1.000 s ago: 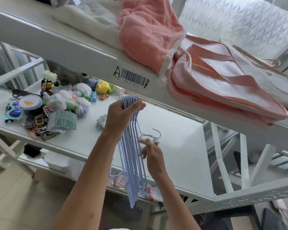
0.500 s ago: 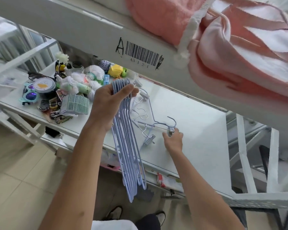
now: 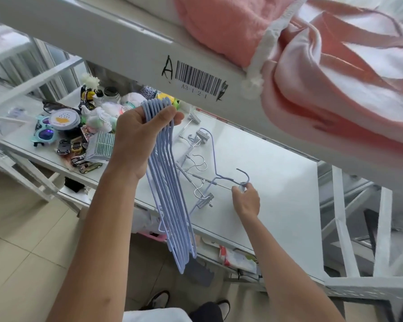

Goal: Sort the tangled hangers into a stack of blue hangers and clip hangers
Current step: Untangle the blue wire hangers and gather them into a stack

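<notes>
At the right hand (image 3: 246,202), the fingers (image 3: 249,187) are pinched together on the hook end of a single blue hanger (image 3: 213,159), which lies on the white shelf (image 3: 277,182) with its wire running over and through the clip hangers (image 3: 196,180), a loose knot of metal hooks and clips just left of that hand. The likely trouble is a snag: if the blue hanger is pulled away while its wire is threaded among those hooks, it would probably drag the clip hangers along or off the front edge of the shelf, which is close by. Lifting it free with one hand looks awkward, since the left hand (image 3: 140,138) is busy; its fingers (image 3: 169,113) are closed around the top of a bundle of blue hangers (image 3: 170,196) that hangs down past the shelf edge toward the tiled floor (image 3: 21,252). That bundle is gripped only at its upper bend, so a jolt could let the hangers fan out or slip. Further left on the shelf sits a crowded heap of small items (image 3: 84,126), toy cars, sunglasses and a round tin among them, near enough for a swinging bundle to knock. Overhead, the upper shelf beam (image 3: 126,43) with its barcode label, loaded with pink fabric (image 3: 323,89), leaves little headroom for raising a hanger.
</notes>
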